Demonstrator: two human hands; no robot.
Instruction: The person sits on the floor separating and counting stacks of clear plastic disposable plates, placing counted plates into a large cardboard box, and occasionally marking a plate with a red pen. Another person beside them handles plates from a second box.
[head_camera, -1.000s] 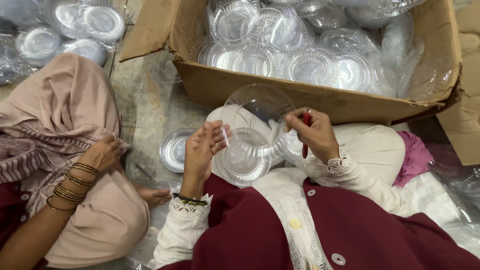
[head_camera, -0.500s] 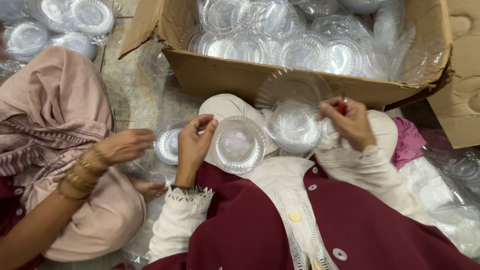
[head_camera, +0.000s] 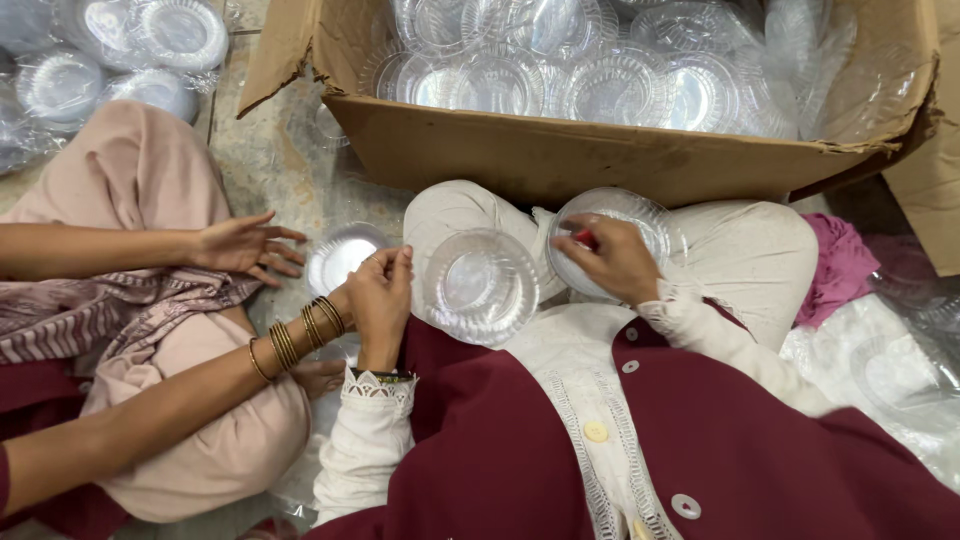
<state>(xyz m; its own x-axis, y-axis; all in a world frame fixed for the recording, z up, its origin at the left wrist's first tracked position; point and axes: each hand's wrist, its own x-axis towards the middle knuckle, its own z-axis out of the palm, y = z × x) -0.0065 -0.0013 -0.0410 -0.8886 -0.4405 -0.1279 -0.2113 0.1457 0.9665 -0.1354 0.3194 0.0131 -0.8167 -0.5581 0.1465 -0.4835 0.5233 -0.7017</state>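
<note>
Left hand (head_camera: 380, 295) is pinching the rim of a clear plastic bowl (head_camera: 482, 285) over the lap; right hand (head_camera: 612, 258) is gripping a second bowl (head_camera: 650, 222), near the cardboard box (head_camera: 560, 160), keeping them separated.

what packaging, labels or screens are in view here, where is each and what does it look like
Cardboard box: top centre on the floor, open, brown, creased, full of clear plastic lids.
Clear plastic bags of lids: top left, crinkled, see-through.
Clear plastic wrapping: right edge, crumpled, see-through.
No labels, signs or screens are visible.
</note>
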